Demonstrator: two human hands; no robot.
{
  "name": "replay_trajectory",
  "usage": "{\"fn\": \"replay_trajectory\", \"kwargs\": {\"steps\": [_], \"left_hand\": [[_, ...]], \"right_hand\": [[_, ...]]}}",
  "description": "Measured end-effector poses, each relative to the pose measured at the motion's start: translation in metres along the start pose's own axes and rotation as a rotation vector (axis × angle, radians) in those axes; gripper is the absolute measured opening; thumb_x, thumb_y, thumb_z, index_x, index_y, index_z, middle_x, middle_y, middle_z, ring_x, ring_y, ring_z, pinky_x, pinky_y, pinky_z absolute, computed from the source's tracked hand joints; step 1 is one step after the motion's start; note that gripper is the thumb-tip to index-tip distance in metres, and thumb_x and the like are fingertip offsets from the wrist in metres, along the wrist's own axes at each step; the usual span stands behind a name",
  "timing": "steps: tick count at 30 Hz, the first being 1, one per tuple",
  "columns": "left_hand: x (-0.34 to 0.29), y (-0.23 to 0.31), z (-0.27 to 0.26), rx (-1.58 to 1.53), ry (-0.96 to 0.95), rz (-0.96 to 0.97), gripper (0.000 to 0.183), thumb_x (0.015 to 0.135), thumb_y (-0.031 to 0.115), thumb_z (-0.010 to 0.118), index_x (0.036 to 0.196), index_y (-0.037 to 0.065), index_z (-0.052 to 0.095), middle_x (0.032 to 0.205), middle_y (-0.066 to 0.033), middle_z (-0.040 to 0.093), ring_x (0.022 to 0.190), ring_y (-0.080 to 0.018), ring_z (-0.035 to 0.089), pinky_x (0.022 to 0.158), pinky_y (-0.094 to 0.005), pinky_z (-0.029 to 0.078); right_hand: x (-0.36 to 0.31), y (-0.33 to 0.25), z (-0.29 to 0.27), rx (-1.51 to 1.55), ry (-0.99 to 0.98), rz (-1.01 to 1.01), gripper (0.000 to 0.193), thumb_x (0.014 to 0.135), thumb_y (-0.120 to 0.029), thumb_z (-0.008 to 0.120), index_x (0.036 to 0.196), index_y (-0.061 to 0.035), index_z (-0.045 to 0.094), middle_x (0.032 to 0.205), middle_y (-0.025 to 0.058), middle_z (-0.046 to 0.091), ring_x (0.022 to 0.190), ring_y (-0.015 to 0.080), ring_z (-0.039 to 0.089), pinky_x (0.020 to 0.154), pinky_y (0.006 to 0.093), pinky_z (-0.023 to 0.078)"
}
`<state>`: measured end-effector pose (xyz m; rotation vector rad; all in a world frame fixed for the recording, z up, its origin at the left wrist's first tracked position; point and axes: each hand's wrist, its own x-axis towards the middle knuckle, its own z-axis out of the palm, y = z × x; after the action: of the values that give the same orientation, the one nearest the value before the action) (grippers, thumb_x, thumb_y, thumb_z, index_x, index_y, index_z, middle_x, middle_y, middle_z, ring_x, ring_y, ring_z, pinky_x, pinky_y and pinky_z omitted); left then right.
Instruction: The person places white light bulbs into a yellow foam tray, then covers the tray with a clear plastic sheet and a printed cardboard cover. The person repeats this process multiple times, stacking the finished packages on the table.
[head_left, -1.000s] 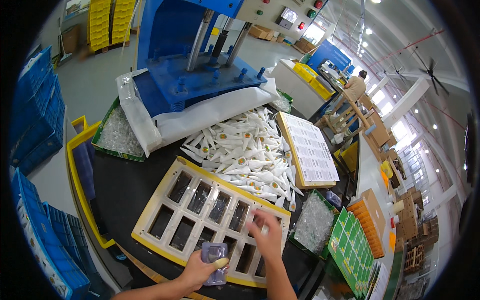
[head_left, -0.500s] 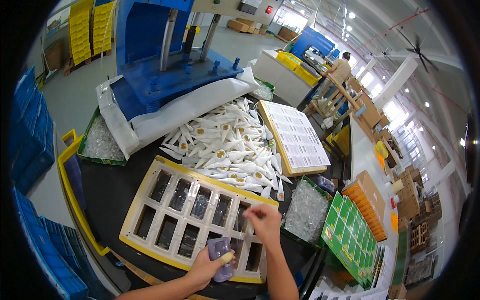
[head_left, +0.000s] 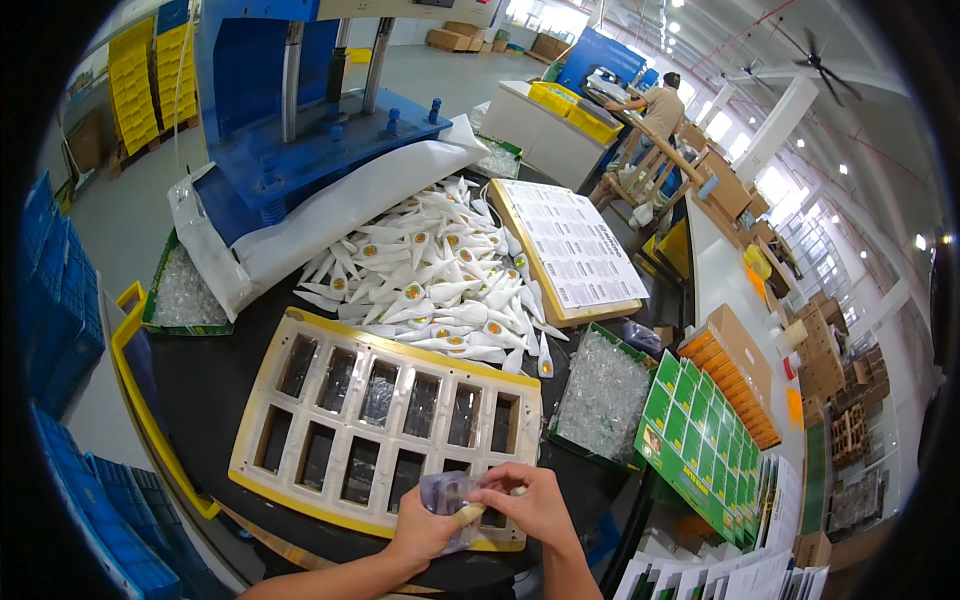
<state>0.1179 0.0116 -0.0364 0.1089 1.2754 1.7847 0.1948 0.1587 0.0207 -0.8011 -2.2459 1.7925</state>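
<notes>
A stack of clear, purple-tinted plastic blister shells (head_left: 440,490) is gripped in my left hand (head_left: 422,528), its thumb across the near side. My right hand (head_left: 532,503) pinches at the stack's right edge, fingertips closed; how many shells they hold is hidden. Both hands are over the lower right part of a cream, yellow-edged mould tray (head_left: 262,385) with two rows of rectangular pockets. Clear plastic shows in several of the pockets. Beyond the tray lies a heap of white, pointed, teardrop-shaped pieces (head_left: 420,285), some bearing round orange-and-green marks.
A blue press (head_left: 330,140) stands behind the heap. Printed white sheets (head_left: 570,245) lie on a yellow-edged board to the right. Near my right arm are a box of clear plastic pieces (head_left: 600,395) and green printed cards (head_left: 690,440). Blue crates (head_left: 60,290) stand left. A person (head_left: 662,110) works farther back.
My right hand has moved from above the tray down to the stack and now touches it. My left hand has tilted the stack. The whole view has shifted slightly.
</notes>
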Motion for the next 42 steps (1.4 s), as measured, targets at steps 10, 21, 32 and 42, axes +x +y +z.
{"fn": "replay_trajectory", "kwargs": {"steps": [10,21,32,42], "left_hand": [[-0.001,0.019,-0.007,0.028,-0.088,-0.101,0.050,0.078,0.011,0.087,0.118,0.001,0.060,0.102,-0.0049,0.070,0.090,-0.0121,0.066,0.083,-0.0297,0.054],[-0.009,0.019,-0.011,-0.016,-0.005,-0.122,0.034,0.083,0.001,0.079,0.111,0.002,0.060,0.099,-0.0070,0.069,0.093,-0.0159,0.069,0.081,-0.0313,0.056],[-0.029,0.012,-0.023,0.075,-0.299,-0.179,0.052,0.080,0.009,0.085,0.122,0.004,0.055,0.107,-0.0054,0.068,0.098,-0.0122,0.066,0.088,-0.0292,0.053],[-0.038,0.007,-0.043,-0.060,-0.101,-0.273,0.026,0.089,-0.002,0.072,0.112,-0.001,0.060,0.099,-0.0121,0.072,0.090,-0.0217,0.072,0.077,-0.0362,0.061]], "right_hand": [[0.011,0.016,-0.014,-0.010,0.045,0.047,0.015,0.086,-0.012,0.078,0.090,0.0027,0.077,0.072,0.0038,0.071,0.062,0.0042,0.057,0.057,0.0233,0.047],[0.012,0.020,-0.008,0.004,0.281,-0.086,0.032,0.075,-0.010,0.086,0.101,0.0004,0.072,0.084,0.0025,0.069,0.072,0.0082,0.061,0.064,0.0224,0.048],[-0.050,0.018,0.011,0.185,-0.015,0.101,0.010,0.089,-0.005,0.074,0.093,0.0047,0.075,0.080,0.0050,0.069,0.070,0.0077,0.062,0.064,0.0227,0.050],[-0.042,0.027,0.025,-0.303,0.503,-0.151,0.035,0.078,-0.004,0.079,0.112,-0.0018,0.069,0.089,0.0058,0.064,0.066,0.0141,0.057,0.059,0.0279,0.045]]}}
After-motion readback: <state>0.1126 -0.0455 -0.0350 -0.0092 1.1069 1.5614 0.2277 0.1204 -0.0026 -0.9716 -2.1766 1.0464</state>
